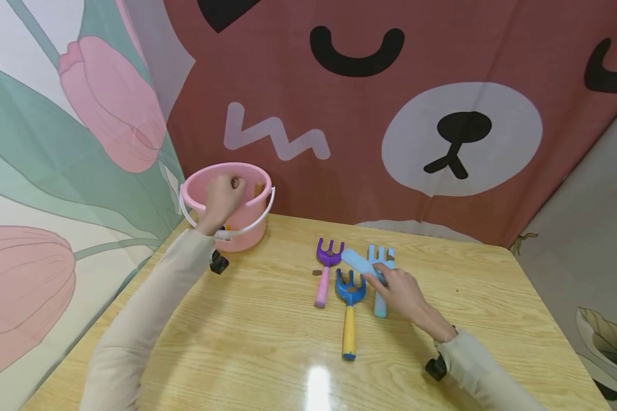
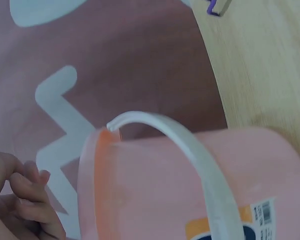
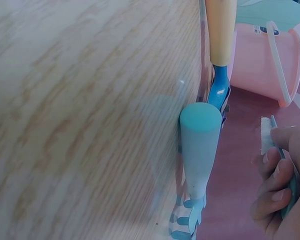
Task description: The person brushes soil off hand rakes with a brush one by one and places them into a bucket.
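My left hand (image 1: 225,198) is over the rim of the pink bucket (image 1: 241,231), fingers curled. In the left wrist view I see nothing between those fingers (image 2: 32,200). My right hand (image 1: 403,291) holds a small light blue brush (image 1: 359,262) above the table. White bristles show on it in the right wrist view. Beneath the right hand lies a light blue toy garden fork (image 1: 380,305). To its left are a blue fork with a yellow handle (image 1: 349,328) and a purple fork with a pink handle (image 1: 322,288).
Small brown bits (image 1: 316,273) lie on the wooden table (image 1: 247,325) and among the fork tines. Something orange-brown (image 1: 259,189) shows inside the bucket, whose white handle (image 1: 259,220) hangs in front. A curtain (image 1: 288,188) with a bear print stands behind the table.
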A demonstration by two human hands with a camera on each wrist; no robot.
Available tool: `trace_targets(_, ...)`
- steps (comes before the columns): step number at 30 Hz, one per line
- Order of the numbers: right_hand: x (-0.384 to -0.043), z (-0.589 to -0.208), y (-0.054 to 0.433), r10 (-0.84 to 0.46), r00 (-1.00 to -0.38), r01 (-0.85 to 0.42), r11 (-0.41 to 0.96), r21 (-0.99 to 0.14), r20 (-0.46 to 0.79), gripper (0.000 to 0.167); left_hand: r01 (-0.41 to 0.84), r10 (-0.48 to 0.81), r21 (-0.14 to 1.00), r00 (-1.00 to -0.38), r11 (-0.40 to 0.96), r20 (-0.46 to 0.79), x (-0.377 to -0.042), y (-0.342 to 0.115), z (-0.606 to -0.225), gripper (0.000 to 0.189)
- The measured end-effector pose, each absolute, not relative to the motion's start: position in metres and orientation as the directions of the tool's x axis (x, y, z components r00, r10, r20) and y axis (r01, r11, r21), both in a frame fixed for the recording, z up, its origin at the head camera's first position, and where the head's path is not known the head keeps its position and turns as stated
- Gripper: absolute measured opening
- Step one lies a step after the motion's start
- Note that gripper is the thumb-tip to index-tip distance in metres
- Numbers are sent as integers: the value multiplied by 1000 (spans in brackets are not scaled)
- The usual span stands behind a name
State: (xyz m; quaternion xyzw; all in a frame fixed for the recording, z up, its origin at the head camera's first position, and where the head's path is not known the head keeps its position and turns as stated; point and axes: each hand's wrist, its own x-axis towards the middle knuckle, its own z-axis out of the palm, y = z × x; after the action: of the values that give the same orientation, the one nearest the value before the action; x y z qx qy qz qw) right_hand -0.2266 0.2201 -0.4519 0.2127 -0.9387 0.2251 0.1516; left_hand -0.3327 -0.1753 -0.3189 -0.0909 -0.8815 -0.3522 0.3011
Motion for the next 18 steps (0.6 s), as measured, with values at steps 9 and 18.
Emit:
trace_targets(9,-228,-455,222,-319,-875,-446,824,-349,364,42,472,13,548,-766,690,643,-318,-155,-325,21)
trace_targets(18,-228,-456,223,-319,-875,-445,826,-346,365,42,498,80,565,-793,658,604,-310,-142,-332,21)
